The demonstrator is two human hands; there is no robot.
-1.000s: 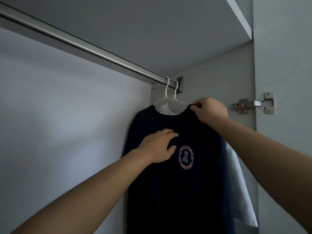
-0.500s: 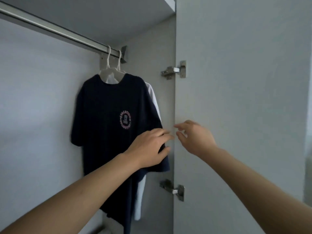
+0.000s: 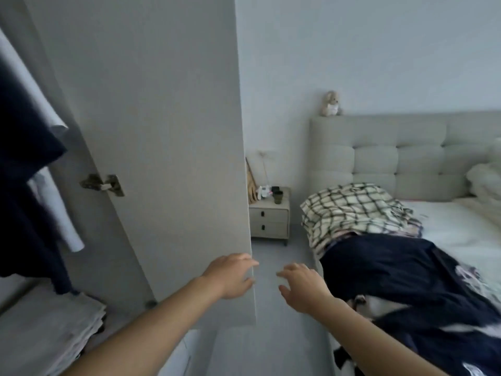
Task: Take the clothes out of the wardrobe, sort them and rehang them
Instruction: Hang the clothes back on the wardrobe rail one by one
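Change since earlier frame: both my hands have come off the navy T-shirt (image 3: 24, 164) and dropped low; my view has swung right, from the rail to the bed (image 3: 461, 232).
Left hand (image 3: 230, 278): released, fingers loosely spread, holding nothing, at the free edge of the wardrobe door (image 3: 151, 131); cannot tell if it touches.
Right hand (image 3: 303, 289): released, fingers slightly curled, nothing held, just beside the dark garment (image 3: 393, 267) on the bed.
Progress (judged): partway. Two shirts are rehung, a pile waits.
Wardrobe contents: navy T-shirt hanging at far left, white shirt (image 3: 54, 213) behind it; folded pale fabric (image 3: 46, 332) stacked below.
Bed contents: checked garment (image 3: 349, 210) on top of the pile, dark garment in front, more dark-and-white cloth toward me.
Left to do (judged): pick up, sort and hang the bed pile.
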